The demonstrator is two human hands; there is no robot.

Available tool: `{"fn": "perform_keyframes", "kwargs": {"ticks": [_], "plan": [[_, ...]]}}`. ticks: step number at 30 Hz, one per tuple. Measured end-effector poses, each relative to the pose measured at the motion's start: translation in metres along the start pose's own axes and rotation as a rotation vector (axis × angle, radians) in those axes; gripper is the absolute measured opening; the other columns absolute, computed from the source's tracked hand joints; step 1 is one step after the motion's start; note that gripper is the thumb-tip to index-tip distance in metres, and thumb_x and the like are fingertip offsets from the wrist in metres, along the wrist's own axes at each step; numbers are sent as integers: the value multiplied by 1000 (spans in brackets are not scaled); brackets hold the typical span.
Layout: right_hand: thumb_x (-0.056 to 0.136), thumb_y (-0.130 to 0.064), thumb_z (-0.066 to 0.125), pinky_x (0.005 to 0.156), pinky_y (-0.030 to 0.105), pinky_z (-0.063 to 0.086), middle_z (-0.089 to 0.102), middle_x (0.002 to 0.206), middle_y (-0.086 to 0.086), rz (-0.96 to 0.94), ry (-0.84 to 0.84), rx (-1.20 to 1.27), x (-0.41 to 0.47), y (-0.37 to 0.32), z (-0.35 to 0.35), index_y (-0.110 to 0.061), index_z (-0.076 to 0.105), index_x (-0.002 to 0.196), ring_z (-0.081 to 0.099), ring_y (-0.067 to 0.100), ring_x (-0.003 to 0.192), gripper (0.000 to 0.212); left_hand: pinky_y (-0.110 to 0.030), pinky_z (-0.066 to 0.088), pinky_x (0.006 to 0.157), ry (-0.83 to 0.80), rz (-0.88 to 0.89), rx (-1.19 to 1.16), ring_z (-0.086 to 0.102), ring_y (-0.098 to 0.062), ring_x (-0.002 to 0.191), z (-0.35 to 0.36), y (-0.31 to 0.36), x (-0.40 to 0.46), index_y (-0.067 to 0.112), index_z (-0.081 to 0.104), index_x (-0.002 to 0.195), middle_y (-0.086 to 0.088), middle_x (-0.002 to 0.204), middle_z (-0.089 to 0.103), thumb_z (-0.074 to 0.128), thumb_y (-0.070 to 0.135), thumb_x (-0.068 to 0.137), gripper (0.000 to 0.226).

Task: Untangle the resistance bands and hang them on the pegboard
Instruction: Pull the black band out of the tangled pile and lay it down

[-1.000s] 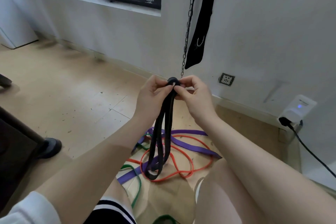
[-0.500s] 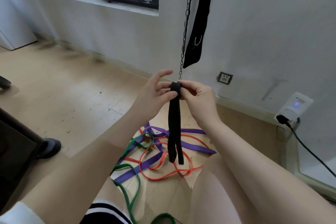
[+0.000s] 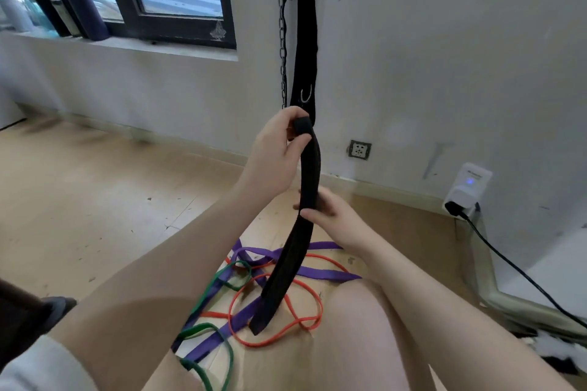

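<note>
A black resistance band [image 3: 290, 251] hangs folded flat, free of the pile. My left hand [image 3: 279, 152] pinches its top fold, raised near the wall. My right hand [image 3: 330, 216] grips the band lower down, about a third of the way along. Its bottom end dangles just above the floor. Beneath it a purple band [image 3: 314, 273], an orange band [image 3: 305, 324] and a green band [image 3: 212, 286] lie tangled together on the wooden floor between my knees. No pegboard is in view.
A black strap [image 3: 306, 41] and a metal chain [image 3: 282, 25] hang on the white wall behind my hands. A wall socket [image 3: 359, 149] and a white plugged-in device [image 3: 467, 187] with a black cable sit to the right. Bottles [image 3: 79, 0] stand on the windowsill.
My left hand has lifted the band's top fold higher. My right hand let go of the top and slid down to grip the band's middle. The camera tilted upward.
</note>
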State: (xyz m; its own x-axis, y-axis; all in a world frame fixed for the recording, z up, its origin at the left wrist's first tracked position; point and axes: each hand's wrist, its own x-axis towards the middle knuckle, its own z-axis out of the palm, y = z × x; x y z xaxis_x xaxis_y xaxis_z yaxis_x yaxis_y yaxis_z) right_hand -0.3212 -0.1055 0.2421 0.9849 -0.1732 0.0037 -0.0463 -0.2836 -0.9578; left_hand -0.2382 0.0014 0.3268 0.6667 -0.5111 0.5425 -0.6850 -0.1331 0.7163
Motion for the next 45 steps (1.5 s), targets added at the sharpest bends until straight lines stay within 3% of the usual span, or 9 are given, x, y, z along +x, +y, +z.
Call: {"fn": "perform_keyframes", "kwargs": {"ticks": [6,9,12,17,25,30,34,40,45], "plan": [[99,-15,40,76,27,52,58,101,2,119,343,96,4,34,-44,-26,35,118,62,13,89,23,-32,49,93,-22,-119,-249,57,-12,94,50,-16,28,19,47,108,4,98,55,47,2,91,24],[99,-17,40,67,23,44,59,93,-4,90,478,-113,11,47,-85,-23,42,119,58,12,81,21,-35,48,96,-62,-196,-313,58,-13,94,65,-37,40,21,45,109,9,96,54,51,2,91,27],[99,-20,42,68,29,42,57,100,-7,111,425,-465,26,73,-123,-25,44,126,55,15,90,28,-23,48,90,-215,-256,-240,60,-9,94,74,-78,44,21,44,125,8,98,55,57,2,87,44],[99,-19,39,78,35,43,57,123,1,238,157,-974,80,173,-139,-29,38,133,57,26,103,35,-25,39,88,-714,-128,469,53,-24,106,134,-190,42,12,53,124,-6,115,52,59,12,84,41],[91,2,39,85,34,38,48,129,9,435,21,-960,198,357,-100,-17,32,134,46,29,114,47,-34,35,92,-760,-191,868,44,-27,115,249,-379,36,12,50,124,-5,127,50,45,6,90,35],[93,-4,38,94,37,34,44,128,11,332,-35,-977,249,404,-64,-17,36,133,42,30,116,42,-37,35,84,-733,-283,1062,46,-32,109,249,-445,35,9,50,120,-9,120,53,49,2,85,35],[91,-3,40,96,36,32,46,131,11,249,-40,-980,279,414,-51,-14,39,132,40,30,119,43,-40,34,91,-755,-395,1161,40,-34,117,254,-477,40,8,38,130,-12,125,49,51,-1,82,51],[92,-5,37,98,38,30,44,135,10,304,-49,-959,292,426,-41,-14,42,133,40,31,121,42,-37,6,117,-985,-367,888,-1,-24,145,295,-482,22,15,-4,148,-3,158,1,51,17,90,80],[93,-18,44,112,39,16,43,139,9,330,-15,-968,270,436,-60,-12,30,140,37,28,128,49,-41,29,109,-928,-366,780,11,-29,142,344,-474,13,14,13,148,-9,150,26,40,20,96,59]]}}
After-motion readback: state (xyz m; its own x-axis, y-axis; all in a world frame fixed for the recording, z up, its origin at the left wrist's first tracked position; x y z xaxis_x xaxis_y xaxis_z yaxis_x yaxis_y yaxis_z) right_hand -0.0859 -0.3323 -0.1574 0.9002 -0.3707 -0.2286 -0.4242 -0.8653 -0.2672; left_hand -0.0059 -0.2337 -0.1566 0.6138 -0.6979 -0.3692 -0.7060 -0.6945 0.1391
